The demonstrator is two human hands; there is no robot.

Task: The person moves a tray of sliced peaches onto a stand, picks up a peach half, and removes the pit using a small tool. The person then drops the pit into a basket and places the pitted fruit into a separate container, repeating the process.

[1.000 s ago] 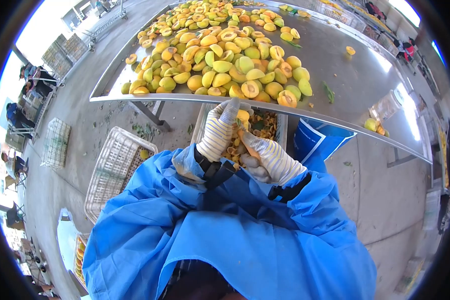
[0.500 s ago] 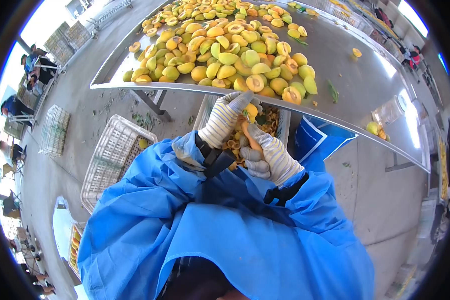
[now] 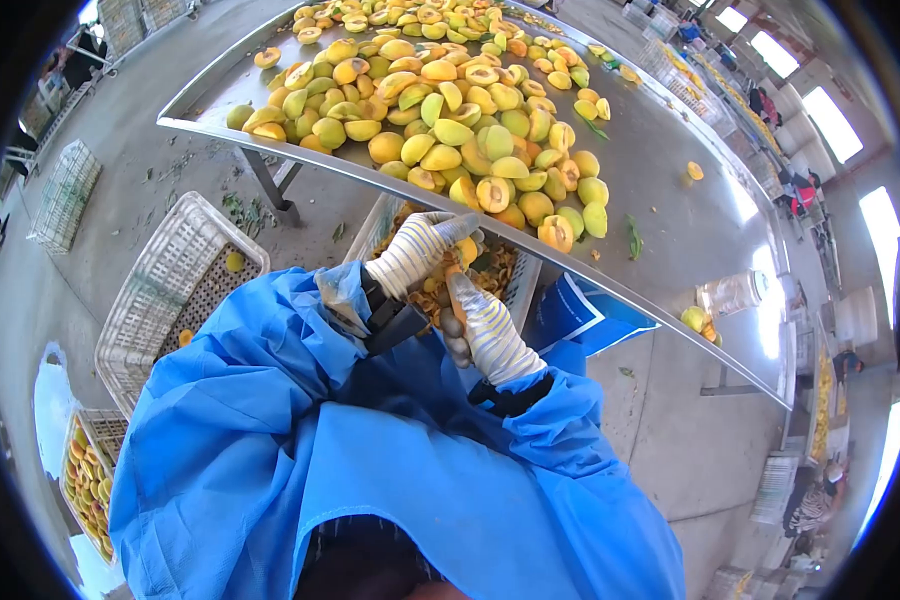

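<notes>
My left hand [image 3: 420, 250], in a striped glove with grey fingers, is closed around a yellow peach half [image 3: 466, 250] just below the table's front edge. My right hand [image 3: 490, 335], gloved alike, grips a tool with an orange-brown handle [image 3: 454, 278]. Its upper end meets the fruit; the working tip is hidden. Beneath both hands, a crate [image 3: 528, 285] holds peach scraps [image 3: 495, 268]. On the metal table [image 3: 660, 150] ahead lies a big heap of halved peaches [image 3: 440, 130], some with cut faces up.
A blue bag [image 3: 580, 312] stands right of the scrap crate. At left are a white crate [image 3: 160, 270] with a few fruits inside and another crate of peach halves [image 3: 88, 490]. A clear plastic container [image 3: 732, 292] lies on the table's right end. People are in the background.
The view has swung right, so the table and hands appear farther left. Both hands keep their hold on the peach half and the tool and stay close together.
</notes>
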